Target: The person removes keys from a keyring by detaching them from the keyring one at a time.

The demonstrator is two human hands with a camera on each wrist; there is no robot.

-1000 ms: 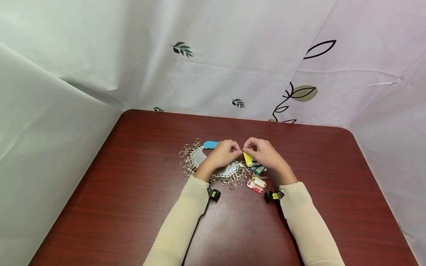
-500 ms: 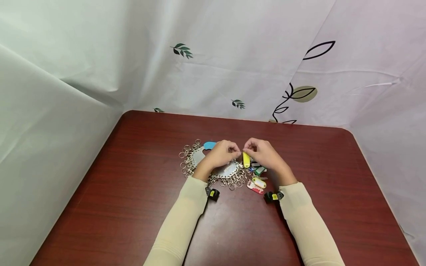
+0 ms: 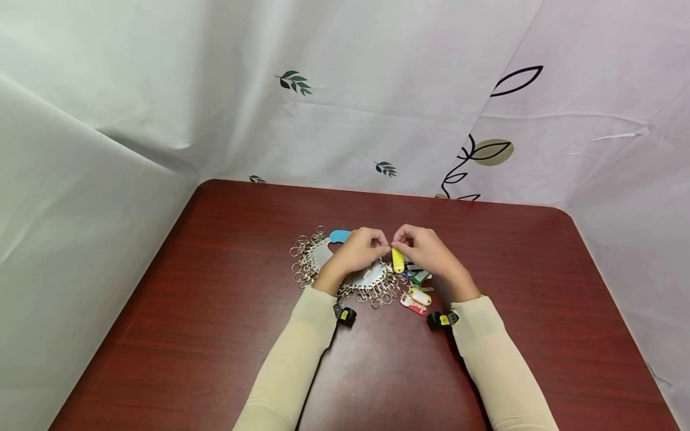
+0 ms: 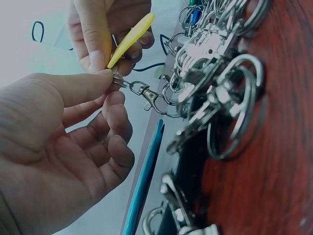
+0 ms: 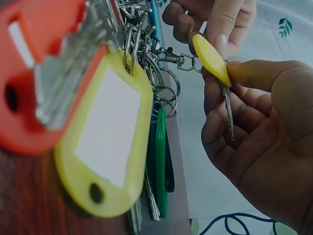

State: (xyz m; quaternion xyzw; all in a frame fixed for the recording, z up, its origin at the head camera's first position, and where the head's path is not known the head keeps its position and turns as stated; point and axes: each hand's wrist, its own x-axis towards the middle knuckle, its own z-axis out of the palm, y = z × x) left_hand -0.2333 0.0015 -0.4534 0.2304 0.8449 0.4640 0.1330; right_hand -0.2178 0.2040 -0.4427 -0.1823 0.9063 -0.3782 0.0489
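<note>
My left hand pinches a small split ring between thumb and forefinger. A silver swivel clasp links that ring to a metal plate fringed with many such clasps and rings. Facing it, my right hand pinches a yellow key tag by the end where its ring goes. A silver key hangs with this tag, across the right fingers. Both hands' fingertips meet just over the plate's right end. The left hand and forearm hide part of the plate.
A blue handle sits at the plate's far side. Right of the plate lie a red key tag, another yellow tag and a green one, with keys. All rest on a dark red-brown table before white curtains.
The yellow key tag has swung from a slant to nearly straight down and shifted slightly left. The right fingertips have edged toward the left ones; the left hand has hardly moved.
</note>
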